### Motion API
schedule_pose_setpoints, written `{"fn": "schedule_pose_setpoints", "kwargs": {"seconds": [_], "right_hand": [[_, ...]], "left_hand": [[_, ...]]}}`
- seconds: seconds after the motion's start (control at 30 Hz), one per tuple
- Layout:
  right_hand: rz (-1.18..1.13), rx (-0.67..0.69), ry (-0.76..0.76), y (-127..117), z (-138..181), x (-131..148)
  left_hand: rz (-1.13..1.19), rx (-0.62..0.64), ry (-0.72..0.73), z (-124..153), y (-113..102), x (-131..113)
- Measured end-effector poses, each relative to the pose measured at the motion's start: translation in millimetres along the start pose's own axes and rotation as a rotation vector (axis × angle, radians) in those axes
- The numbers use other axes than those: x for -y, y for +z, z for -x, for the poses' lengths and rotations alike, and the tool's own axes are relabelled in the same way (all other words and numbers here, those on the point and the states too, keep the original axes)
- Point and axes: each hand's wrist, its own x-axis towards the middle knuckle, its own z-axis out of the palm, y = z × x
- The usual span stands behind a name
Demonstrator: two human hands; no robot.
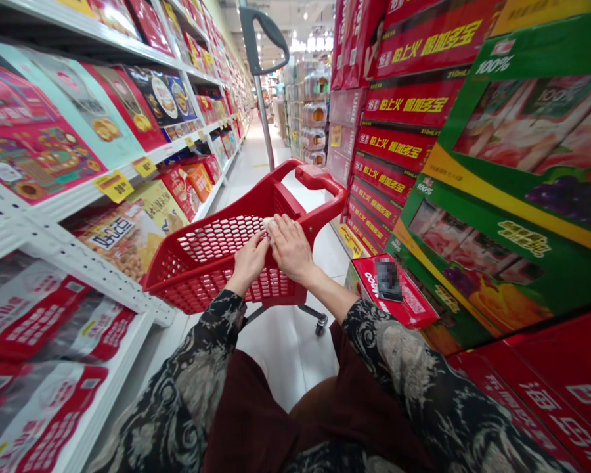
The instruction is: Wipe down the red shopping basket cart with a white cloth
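A red plastic shopping basket on wheels (211, 253) stands in the aisle in front of me, tilted, with its grey pull handle (261, 46) rising behind it. My left hand (250, 257) rests on the basket's near rim with fingers curled. My right hand (289, 246) lies beside it, fingers stretched over a small pale cloth or tissue (270, 223) pressed against the rim. Both forearms wear dark patterned sleeves.
Shelves of boxed snacks with yellow price tags (114, 185) line the left. On the right stand stacked red cartons (398, 144) and green juice cartons (512, 164). A red box (414, 305) lies low by my right arm. White floor (285, 341) runs down the aisle.
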Motion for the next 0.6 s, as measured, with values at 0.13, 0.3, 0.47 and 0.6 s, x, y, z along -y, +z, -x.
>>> {"fn": "schedule_pose_setpoints", "kwargs": {"seconds": [0.13,0.3,0.47,0.6], "right_hand": [[-0.074,-0.053,0.024,-2.1,-4.7,-9.7],[-0.192,-0.214,0.089,-6.6,-5.3,-1.4],[-0.176,-0.168,0.038,-17.0,-11.7,5.7],[-0.017,-0.088,0.104,-20.7,-22.1,-12.5]], "left_hand": [[0.291,-0.054,0.057,1.3,8.2,-12.5],[0.781,-0.133,0.125,-2.6,19.3,-34.2],[1.1,-0.045,-0.046,-14.8,13.2,-36.9],[0.949,-0.35,-0.15,-28.2,-7.3,-15.7]]}}
